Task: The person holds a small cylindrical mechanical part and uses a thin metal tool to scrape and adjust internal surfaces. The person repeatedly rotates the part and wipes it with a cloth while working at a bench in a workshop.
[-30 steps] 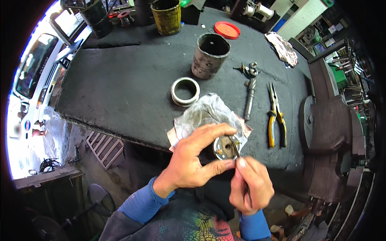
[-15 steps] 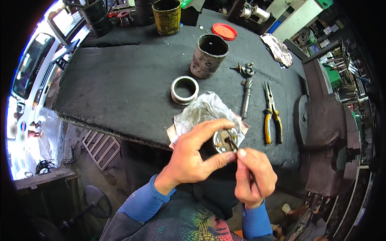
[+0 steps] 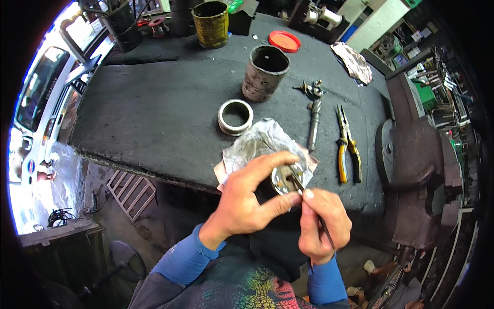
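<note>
Two bare hands work just below the dark workbench (image 3: 154, 113) edge, at 6 o'clock of the view. Left hand (image 3: 247, 203) pinches a small round grey metal part (image 3: 282, 179) betw. thumb and forefinger, fingers curled narrow round its rim. Right hand (image 3: 321, 226) grips a thin dark metal pick (image 3: 309, 206), fingers closed on its shaft, tip touching the part's face. Crumpled silvery foil sheet (image 3: 257, 147) lies on the bench just behind the part, at 12 o'clock of it. Metal ring (image 3: 235, 117) sits at 11 o'clock; rusty grey cylinder sleeve (image 3: 264, 72) beyond it. Yellow-handled pliers (image 3: 347, 147) lie at 2 o'clock, near a slim metal rod (image 3: 314, 124).
</note>
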Tool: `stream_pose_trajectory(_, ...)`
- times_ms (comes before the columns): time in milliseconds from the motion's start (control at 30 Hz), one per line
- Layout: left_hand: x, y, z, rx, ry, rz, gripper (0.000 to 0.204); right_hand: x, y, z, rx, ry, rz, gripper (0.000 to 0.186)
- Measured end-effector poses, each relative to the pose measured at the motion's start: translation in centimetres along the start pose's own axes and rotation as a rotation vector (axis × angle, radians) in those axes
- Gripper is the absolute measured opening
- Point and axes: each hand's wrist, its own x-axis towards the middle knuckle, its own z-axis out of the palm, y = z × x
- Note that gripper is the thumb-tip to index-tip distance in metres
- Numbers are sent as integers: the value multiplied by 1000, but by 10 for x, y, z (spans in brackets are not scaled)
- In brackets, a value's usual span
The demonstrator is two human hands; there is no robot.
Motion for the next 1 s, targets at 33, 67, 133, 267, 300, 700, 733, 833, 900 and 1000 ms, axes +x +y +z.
stream_pose_trajectory(33,1,1,-3,1,1,-10,59,6,1,3,64,-9,24,27)
stream_pose_trajectory(67,2,2,-5,2,3,-19,59,2,0,-1,72,-19,55,27)
stream_pose_trajectory(133,-2,-1,0,26,-9,67,58,-14,-5,-14,92,-35,115,28)
stream_pose_trajectory(267,0,0,1,-15,6,20,58,3,9,-4,104,-31,78,29)
stream_pose_trajectory(300,-2,0,2,-4,3,32,58,4,7,-3,128,-47,90,28)
stream_pose_trajectory(700,0,-2,-2,42,-19,57,62,-12,0,2,170,76,216,22)
stream_pose_trajectory(733,0,-2,-3,45,-20,58,63,-6,-1,6,172,92,212,23)
stream_pose_trajectory(833,-3,-6,-4,60,-18,72,65,-17,-8,5,213,123,279,24)
stream_pose_trajectory(900,0,-7,-1,56,10,103,66,-21,-6,7,221,165,297,25)
stream_pose_trajectory(1000,-3,-6,0,63,26,103,75,-15,-1,16,303,185,311,21)
